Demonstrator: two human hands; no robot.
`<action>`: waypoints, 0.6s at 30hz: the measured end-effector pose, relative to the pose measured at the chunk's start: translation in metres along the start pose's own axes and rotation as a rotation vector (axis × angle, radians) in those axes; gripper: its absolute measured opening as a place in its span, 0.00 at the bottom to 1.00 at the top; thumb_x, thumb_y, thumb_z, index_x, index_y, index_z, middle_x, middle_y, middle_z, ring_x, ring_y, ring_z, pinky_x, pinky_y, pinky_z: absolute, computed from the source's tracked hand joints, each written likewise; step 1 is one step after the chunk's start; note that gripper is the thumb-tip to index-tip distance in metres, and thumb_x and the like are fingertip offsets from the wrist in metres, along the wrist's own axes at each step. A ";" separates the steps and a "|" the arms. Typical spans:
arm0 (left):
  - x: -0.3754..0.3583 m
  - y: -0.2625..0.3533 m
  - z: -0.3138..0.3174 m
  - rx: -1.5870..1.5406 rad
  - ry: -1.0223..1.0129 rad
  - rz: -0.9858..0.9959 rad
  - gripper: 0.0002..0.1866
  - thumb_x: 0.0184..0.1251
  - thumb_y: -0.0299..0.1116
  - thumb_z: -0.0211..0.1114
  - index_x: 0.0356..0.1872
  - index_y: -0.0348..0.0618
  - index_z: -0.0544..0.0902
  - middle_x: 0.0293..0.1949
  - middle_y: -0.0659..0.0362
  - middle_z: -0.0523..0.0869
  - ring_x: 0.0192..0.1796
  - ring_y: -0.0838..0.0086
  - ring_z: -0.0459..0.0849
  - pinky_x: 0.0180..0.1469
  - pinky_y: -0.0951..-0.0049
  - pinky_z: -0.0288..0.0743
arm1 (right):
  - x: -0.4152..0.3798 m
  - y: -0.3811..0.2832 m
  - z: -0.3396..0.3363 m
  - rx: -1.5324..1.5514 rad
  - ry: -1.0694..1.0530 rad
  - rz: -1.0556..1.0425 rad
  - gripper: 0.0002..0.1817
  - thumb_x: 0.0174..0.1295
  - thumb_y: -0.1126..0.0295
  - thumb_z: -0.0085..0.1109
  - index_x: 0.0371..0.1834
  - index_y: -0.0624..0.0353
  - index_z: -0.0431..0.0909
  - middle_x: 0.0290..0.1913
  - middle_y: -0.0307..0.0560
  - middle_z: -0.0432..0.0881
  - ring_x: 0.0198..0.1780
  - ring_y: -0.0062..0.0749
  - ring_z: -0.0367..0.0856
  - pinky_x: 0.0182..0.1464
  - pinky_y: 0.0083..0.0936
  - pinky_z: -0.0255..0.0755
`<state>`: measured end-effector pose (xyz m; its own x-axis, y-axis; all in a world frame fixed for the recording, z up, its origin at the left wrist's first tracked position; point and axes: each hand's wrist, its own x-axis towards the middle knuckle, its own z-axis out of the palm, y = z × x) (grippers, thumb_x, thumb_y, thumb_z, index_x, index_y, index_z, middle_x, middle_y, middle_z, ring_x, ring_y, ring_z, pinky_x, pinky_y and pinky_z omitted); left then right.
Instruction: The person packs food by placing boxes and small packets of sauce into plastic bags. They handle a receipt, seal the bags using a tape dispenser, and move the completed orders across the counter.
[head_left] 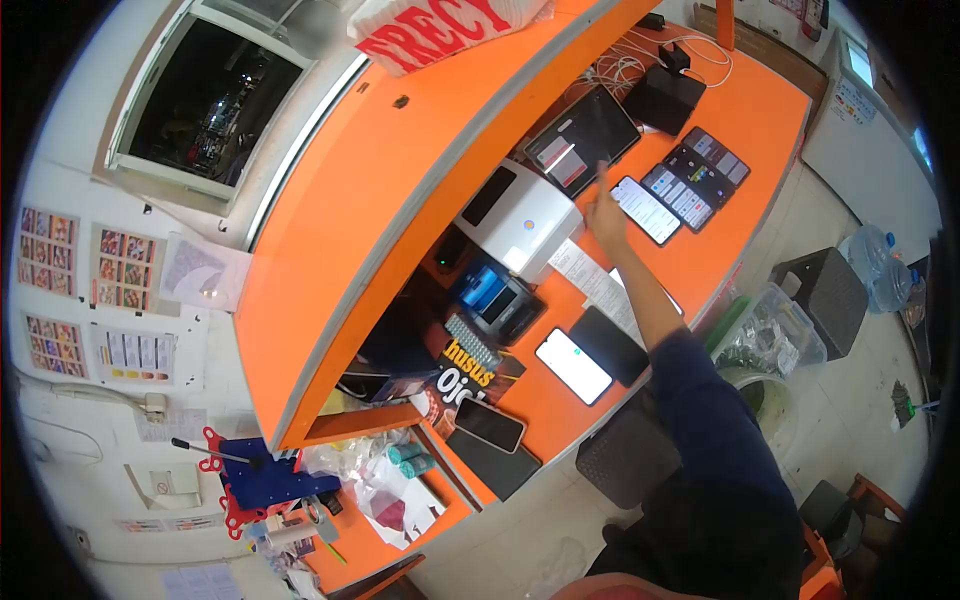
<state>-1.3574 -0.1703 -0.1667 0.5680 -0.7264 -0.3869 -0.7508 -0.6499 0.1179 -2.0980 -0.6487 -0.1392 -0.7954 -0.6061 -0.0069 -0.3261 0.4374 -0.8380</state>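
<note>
My right hand (606, 215) reaches over the orange counter with its index finger stretched out at the lower edge of a black tablet (610, 130). It holds nothing that I can see; the other fingers show poorly. The tablet's screen is lit, with a small white and red box on it. Just right of the hand lies a phone (648, 212) with a bright screen, beside several more lit phones (700, 180). A white printer-like machine (520, 225) stands left of the hand. Printed paper slips (590, 280) lie under my forearm. My left hand is out of view.
An orange shelf (370, 170) overhangs the counter's back. A blue-screened card terminal (497, 300), a white-screened phone (574, 366) and a dark phone (490, 425) lie nearer the left end. Cables and a black box (664, 98) crowd the far end. Bins (825, 295) stand on the floor.
</note>
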 end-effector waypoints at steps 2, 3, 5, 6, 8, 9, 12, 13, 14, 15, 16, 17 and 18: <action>-0.001 0.015 0.007 -0.147 0.048 0.002 0.28 0.58 0.46 0.63 0.57 0.44 0.71 0.50 0.53 0.80 0.49 0.67 0.77 0.49 0.66 0.72 | -0.067 -0.032 -0.031 0.306 0.342 -0.189 0.35 0.61 0.74 0.50 0.73 0.54 0.52 0.38 0.57 0.78 0.33 0.43 0.79 0.36 0.35 0.73; -0.001 0.021 0.008 -0.221 0.074 0.003 0.27 0.58 0.45 0.64 0.56 0.44 0.71 0.49 0.52 0.80 0.48 0.67 0.78 0.48 0.66 0.73 | -0.109 -0.051 -0.044 0.386 0.506 -0.411 0.28 0.63 0.74 0.51 0.67 0.61 0.59 0.34 0.53 0.77 0.31 0.39 0.79 0.32 0.32 0.70; -0.006 0.032 0.011 -0.380 0.128 -0.008 0.26 0.57 0.43 0.66 0.55 0.43 0.72 0.47 0.52 0.82 0.47 0.67 0.80 0.47 0.67 0.75 | -0.212 -0.034 -0.021 0.574 0.229 -0.319 0.07 0.62 0.71 0.54 0.38 0.64 0.73 0.28 0.52 0.74 0.30 0.36 0.78 0.29 0.34 0.67; -0.010 0.035 0.011 -0.457 0.158 -0.018 0.26 0.57 0.43 0.67 0.54 0.43 0.73 0.46 0.51 0.82 0.46 0.67 0.80 0.46 0.68 0.76 | -0.275 -0.046 -0.049 0.684 -0.245 -0.393 0.09 0.59 0.68 0.57 0.29 0.63 0.72 0.27 0.51 0.74 0.31 0.40 0.78 0.29 0.38 0.66; -0.022 0.037 0.013 -0.614 0.212 -0.041 0.25 0.57 0.41 0.68 0.53 0.42 0.74 0.45 0.51 0.84 0.44 0.68 0.82 0.44 0.69 0.77 | -0.391 -0.066 -0.065 0.776 -0.944 -0.537 0.16 0.50 0.66 0.64 0.41 0.59 0.77 0.35 0.46 0.78 0.48 0.40 0.78 0.45 0.36 0.71; -0.028 0.037 0.014 -0.691 0.239 -0.054 0.24 0.57 0.40 0.69 0.52 0.42 0.75 0.44 0.50 0.84 0.43 0.68 0.82 0.43 0.69 0.78 | -0.450 -0.071 -0.069 0.553 -0.942 -0.760 0.35 0.51 0.65 0.68 0.62 0.56 0.63 0.53 0.51 0.72 0.56 0.40 0.72 0.52 0.34 0.69; -0.087 0.126 -0.080 -0.391 0.177 0.323 0.20 0.48 0.30 0.72 0.42 0.42 0.75 0.29 0.52 0.80 0.31 0.59 0.79 0.35 0.62 0.72 | -0.583 -0.073 -0.085 -0.223 -1.313 -0.902 0.50 0.52 0.68 0.64 0.76 0.49 0.44 0.59 0.61 0.67 0.58 0.54 0.69 0.54 0.45 0.69; -0.085 0.113 -0.085 -0.331 0.229 0.478 0.17 0.50 0.28 0.69 0.42 0.44 0.76 0.24 0.53 0.80 0.27 0.62 0.80 0.28 0.63 0.70 | -0.617 -0.070 -0.073 -0.231 -1.329 -0.929 0.50 0.52 0.68 0.64 0.76 0.49 0.44 0.59 0.61 0.67 0.58 0.54 0.69 0.54 0.45 0.69; -0.083 0.094 -0.094 -0.183 0.319 0.475 0.13 0.53 0.27 0.66 0.41 0.45 0.77 0.25 0.52 0.80 0.28 0.59 0.80 0.29 0.62 0.71 | -0.647 -0.062 -0.048 -0.243 -1.270 -0.849 0.47 0.54 0.70 0.60 0.76 0.49 0.44 0.57 0.62 0.67 0.58 0.55 0.70 0.54 0.46 0.69; -0.080 0.071 -0.104 -0.038 0.394 0.451 0.10 0.56 0.26 0.64 0.40 0.46 0.77 0.25 0.51 0.80 0.28 0.57 0.80 0.30 0.61 0.71 | -0.678 -0.046 -0.020 -0.266 -1.226 -0.776 0.44 0.55 0.72 0.56 0.76 0.48 0.45 0.56 0.63 0.68 0.58 0.55 0.70 0.53 0.47 0.70; -0.071 0.039 -0.113 -0.066 0.563 0.406 0.10 0.55 0.24 0.62 0.40 0.46 0.79 0.29 0.51 0.81 0.30 0.56 0.80 0.30 0.60 0.71 | -0.713 -0.021 0.017 -0.162 -0.931 -0.915 0.43 0.53 0.76 0.52 0.75 0.50 0.48 0.57 0.65 0.69 0.51 0.55 0.74 0.46 0.43 0.74; -0.065 0.005 -0.135 -0.044 0.747 0.413 0.14 0.53 0.25 0.62 0.43 0.46 0.80 0.35 0.48 0.80 0.35 0.54 0.79 0.33 0.58 0.71 | -0.716 -0.074 0.004 -0.289 -1.088 -0.835 0.41 0.52 0.78 0.51 0.74 0.51 0.52 0.60 0.68 0.68 0.45 0.53 0.77 0.39 0.39 0.76; -0.050 -0.040 -0.149 0.018 1.034 0.371 0.16 0.53 0.27 0.62 0.45 0.45 0.80 0.41 0.47 0.79 0.40 0.51 0.77 0.40 0.54 0.70 | -0.741 -0.071 0.024 0.211 -1.052 -0.736 0.29 0.61 0.75 0.45 0.69 0.54 0.62 0.54 0.66 0.72 0.51 0.58 0.75 0.53 0.43 0.71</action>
<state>-1.3049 -0.1414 -0.0157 0.3082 -0.7179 0.6242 -0.9333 -0.3554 0.0520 -1.4737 -0.2463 -0.0879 0.3463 -0.9265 0.1471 -0.3493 -0.2729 -0.8964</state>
